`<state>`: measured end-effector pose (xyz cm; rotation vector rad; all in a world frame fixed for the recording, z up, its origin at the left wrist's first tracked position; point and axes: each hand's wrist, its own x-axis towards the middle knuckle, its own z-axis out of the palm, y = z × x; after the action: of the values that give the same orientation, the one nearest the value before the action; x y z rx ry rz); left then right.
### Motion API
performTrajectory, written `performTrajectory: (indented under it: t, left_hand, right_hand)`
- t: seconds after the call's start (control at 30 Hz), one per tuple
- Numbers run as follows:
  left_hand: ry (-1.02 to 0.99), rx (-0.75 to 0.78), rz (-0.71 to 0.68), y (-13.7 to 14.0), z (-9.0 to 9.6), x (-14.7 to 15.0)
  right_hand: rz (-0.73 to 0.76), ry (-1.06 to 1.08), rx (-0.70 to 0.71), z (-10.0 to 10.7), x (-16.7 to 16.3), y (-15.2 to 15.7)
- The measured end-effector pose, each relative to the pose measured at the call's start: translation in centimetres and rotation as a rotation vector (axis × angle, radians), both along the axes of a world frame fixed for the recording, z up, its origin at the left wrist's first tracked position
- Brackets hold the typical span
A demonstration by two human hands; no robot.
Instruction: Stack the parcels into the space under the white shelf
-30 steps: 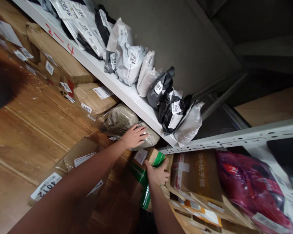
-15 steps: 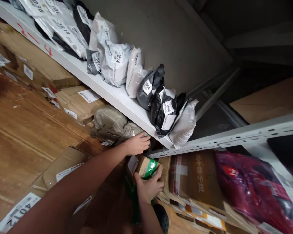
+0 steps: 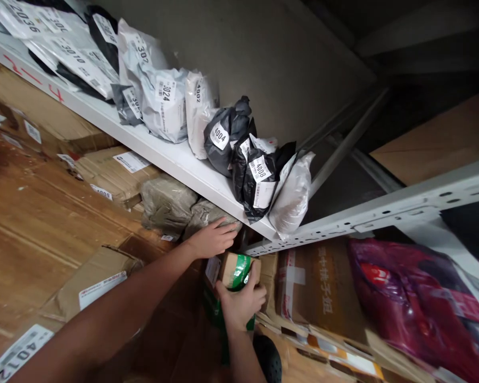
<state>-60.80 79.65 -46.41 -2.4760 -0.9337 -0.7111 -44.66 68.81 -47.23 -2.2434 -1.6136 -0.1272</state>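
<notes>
Right hand (image 3: 239, 306) grip wrapped around green-taped box (image 3: 234, 269), left hand (image 3: 212, 239) spread flat on grey parcel (image 3: 207, 214) just above

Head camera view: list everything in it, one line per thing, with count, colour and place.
shelf: one, white, slanting across the upper left.
mailer bags: about ten, grey, white and black, numbered labels, in a row on the shelf.
wrapped bundles: two, grey-beige, under the shelf.
cardboard boxes: several, brown, under the shelf and on the floor.
small box: one, brown with green tape, below the shelf edge.
printed carton: one, brown, right of the small box.
red bag: one, lower right.
left hand: on a wrapped bundle.
right hand: gripping the small box.
</notes>
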Motion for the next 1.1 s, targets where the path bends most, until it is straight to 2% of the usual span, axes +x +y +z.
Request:
performTrajectory:
  t: [0.13,0.3,0.37,0.43,0.5,0.53,0.6,0.63,0.7,0.77,0.8,0.87,0.9,0.93,0.97,1.03,1.1]
  left_hand:
    - [-0.064,-0.023,0.078,0.6,-0.1,0.9]
    - [-0.123,-0.122,0.169,0.7,0.5,2.9]
    - [-0.132,-0.196,0.153,0.2,1.0,3.6]
    - [-0.135,-0.271,0.062,-0.7,1.7,3.7]
    - [-0.171,-0.331,0.002,-2.3,2.3,2.5]
    - [-0.199,-0.359,0.024,-3.6,2.6,1.3]
    - [-0.265,-0.421,0.198,-7.1,2.8,-2.4]
    - [-0.293,-0.456,0.323,-9.5,2.7,-4.8]
    - [-0.393,-0.523,0.590,-15.5,1.6,-10.1]
    - [-0.587,-0.577,0.807,-22.4,-0.8,-15.1]
    - [-0.707,-0.595,0.878,-26.0,-2.5,-17.0]
    - [-0.965,-0.729,0.953,-32.2,-6.0,-18.8]
    - [-1.111,-0.837,0.937,-34.6,-7.6,-18.6]
    - [-1.272,-0.908,0.865,-36.2,-9.1,-17.9]
    - [-1.435,-0.906,0.819,-37.2,-10.2,-16.7]
    - [-1.682,-0.895,0.777,-37.0,-11.6,-13.5]
    - [-1.865,-0.836,0.832,-35.1,-12.1,-10.2]
  right_hand:
    - [0.015,0.080,-0.050,-0.1,1.7,0.8]
    - [-0.020,0.059,-0.036,0.0,2.7,-2.2]
    - [-0.028,0.054,-0.098,0.1,2.5,-3.6]
    - [0.010,0.061,-0.192,0.0,2.0,-4.4]
    - [0.056,0.085,-0.319,-0.2,1.1,-4.6]
    - [0.070,0.093,-0.383,-0.5,0.6,-4.6]
    - [0.086,0.078,-0.442,-1.0,-0.4,-4.6]
    - [0.119,0.047,-0.411,-1.2,-0.9,-4.6]
    - [0.295,-0.020,-0.251,-1.6,-2.0,-5.1]
    - [0.567,-0.006,-0.160,-1.7,-3.3,-5.7]
    - [0.675,0.037,-0.196,-1.7,-4.1,-6.1]
    - [0.752,0.140,-0.412,-1.3,-5.9,-6.6]
    - [0.739,0.173,-0.543,-1.0,-6.9,-6.8]
    - [0.717,0.190,-0.662,-0.8,-7.9,-7.0]
    - [0.701,0.203,-0.759,-0.7,-8.8,-7.1]
    - [0.698,0.269,-0.888,-0.6,-10.1,-7.3]
    - [0.692,0.383,-0.949,-1.0,-10.6,-7.5]
